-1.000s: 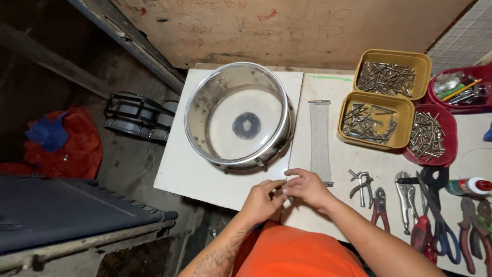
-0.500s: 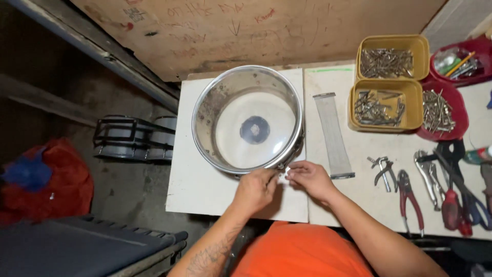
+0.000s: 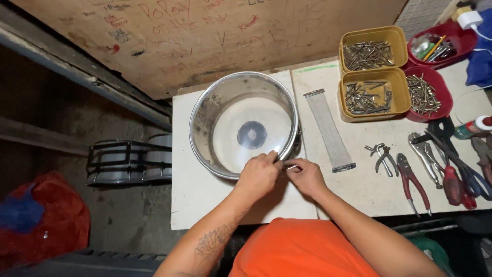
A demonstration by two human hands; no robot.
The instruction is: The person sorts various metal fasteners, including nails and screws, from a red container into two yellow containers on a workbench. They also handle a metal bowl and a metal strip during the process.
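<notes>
A shiny metal drum shell (image 3: pixel 215 107) with a white head and a dark centre patch stands open side up on a white table (image 3: pixel 195 195). My left hand (image 3: pixel 259 175) rests on the shell's near rim, fingers pinched at the edge. My right hand (image 3: pixel 306 177) is just beside it, thumb and fingers pinching a small metal part (image 3: pixel 290 166) against the shell's outer wall. A strip of snare wires (image 3: pixel 329 130) lies flat to the right of the shell.
Two yellow trays (image 3: pixel 374 110) and a red dish (image 3: pixel 446 97) of screws sit at the back right. Pliers (image 3: pixel 412 179), a drum key (image 3: pixel 378 154) and other hand tools lie along the right. A plywood board stands behind; another drum (image 3: pixel 128 161) sits on the floor left.
The view has shifted closer and leftward. Both hands have moved up from the table's front onto the shell's near rim, the left now over the edge.
</notes>
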